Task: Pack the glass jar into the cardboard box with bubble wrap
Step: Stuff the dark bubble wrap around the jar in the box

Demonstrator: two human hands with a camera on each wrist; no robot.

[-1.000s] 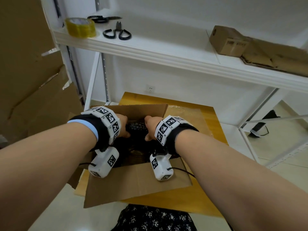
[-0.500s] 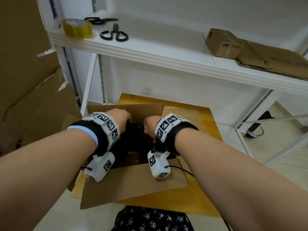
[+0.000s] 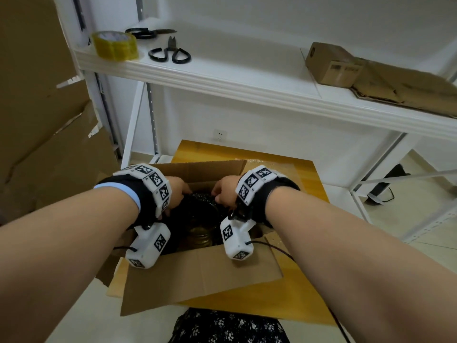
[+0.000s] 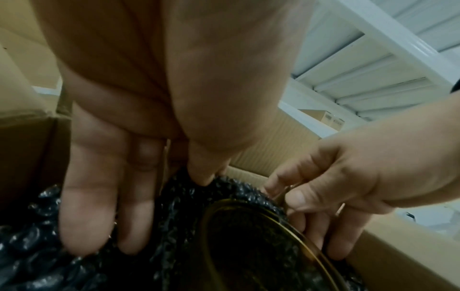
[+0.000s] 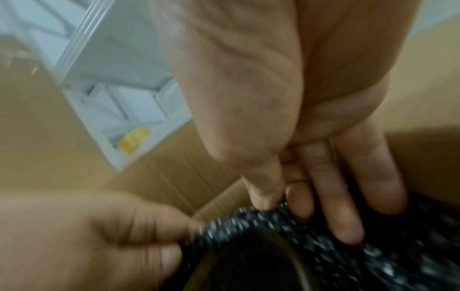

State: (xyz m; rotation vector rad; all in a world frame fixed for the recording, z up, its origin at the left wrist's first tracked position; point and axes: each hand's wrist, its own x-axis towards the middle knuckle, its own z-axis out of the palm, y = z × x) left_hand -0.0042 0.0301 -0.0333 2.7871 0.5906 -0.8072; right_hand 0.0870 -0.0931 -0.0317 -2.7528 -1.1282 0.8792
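Note:
The cardboard box (image 3: 197, 276) stands open on a yellow wooden table (image 3: 304, 288). Inside it a glass jar with a gold lid (image 3: 199, 235) stands in black bubble wrap (image 3: 200, 198). My left hand (image 3: 176, 191) reaches into the box and pinches the wrap's edge on the left of the jar; its thumb presses the rim of the bubble wrap (image 4: 179, 206) and its fingers (image 4: 99, 196) lie along the outside. My right hand (image 3: 223, 191) pinches the wrap's edge on the jar's right, with its fingers (image 5: 348, 196) outside the bubble wrap (image 5: 373, 256). The jar's body is hidden by the wrap.
A white shelf (image 3: 247, 87) overhangs the table, carrying a tape roll (image 3: 113, 45), two pairs of scissors (image 3: 170, 54), a small carton (image 3: 331, 64) and flat cardboard. Large cardboard sheets (image 3: 37, 120) lean at the left. A clear bubble sheet (image 3: 279, 169) lies behind the box.
Both hands stay in the box holding the wrap around the jar, with only small shifts. The head view has moved slightly.

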